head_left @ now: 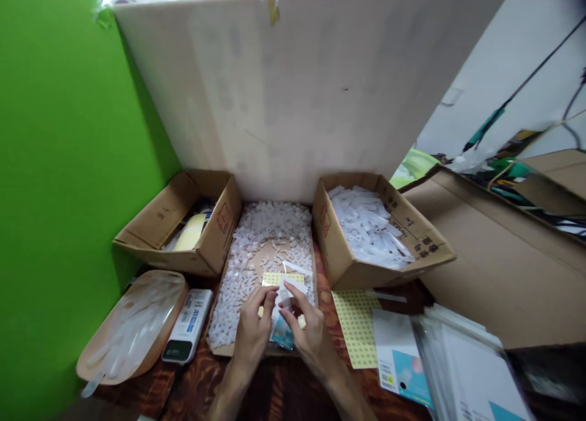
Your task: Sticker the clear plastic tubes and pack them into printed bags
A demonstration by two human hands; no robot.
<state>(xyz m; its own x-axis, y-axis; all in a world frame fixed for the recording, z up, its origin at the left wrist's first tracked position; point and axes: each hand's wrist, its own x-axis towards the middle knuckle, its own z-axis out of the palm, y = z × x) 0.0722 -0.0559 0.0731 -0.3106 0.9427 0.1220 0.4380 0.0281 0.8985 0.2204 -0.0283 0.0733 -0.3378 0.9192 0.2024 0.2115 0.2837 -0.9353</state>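
Note:
My left hand [253, 324] and my right hand [307, 326] meet over the front of a shallow cardboard tray [263, 262]. A small translucent white plastic piece [284, 294] is pinched between the fingertips of both; its exact kind is too small to make out. Beneath the hands lie a white and blue printed card [281, 334] and a yellow sticker sheet [271, 278], partly hidden by the fingers. A long white plastic strip [297, 268] rests just beyond. Many small white plastic pieces [274, 216] are spread over the tray.
Left stand a cardboard box [217, 226], an orange tub [169, 341] of translucent strips and a white power bank [195, 317]. On the right are a box of white tubes [366, 226], a sticker sheet [354, 332], a printed card [394, 354] and stacked packets [471, 360]. Panels rise behind and left.

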